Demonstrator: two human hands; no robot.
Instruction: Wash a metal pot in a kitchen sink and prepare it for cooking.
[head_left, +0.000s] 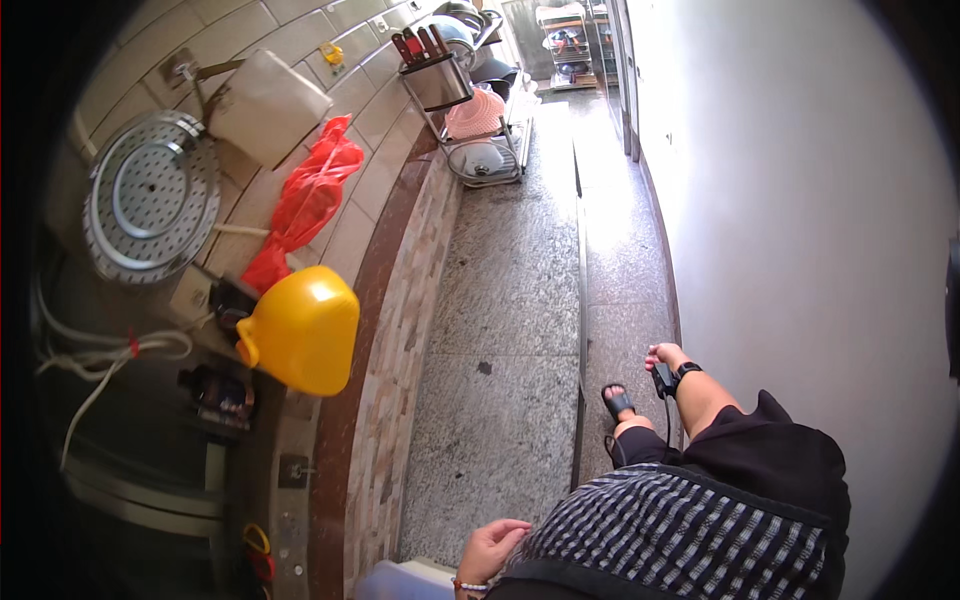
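Beside the checked black-and-white apron, my left hand (493, 553) hangs low with its fingers loosely bent and a beaded bracelet on the wrist. No object shows in it. It is nearest to the front edge of a speckled granite counter (499, 300) and a pale bluish plastic item (409, 581), partly cut off by the frame. My right hand (664, 356) hangs farther forward, near the pale wall (787, 225), with loosely curled fingers and nothing visible in them. A black device (664, 380) with a cable is strapped at that wrist. My sandalled foot (619, 403) is on the floor.
A metal dish rack (487, 176) at the counter's far end carries a knife holder (441, 82), a pink basket (475, 112) and lids. Along the left wall are a perforated steamer plate (154, 196), a red plastic bag (311, 191), a yellow plastic container (311, 330) and coiled cable (120, 352).
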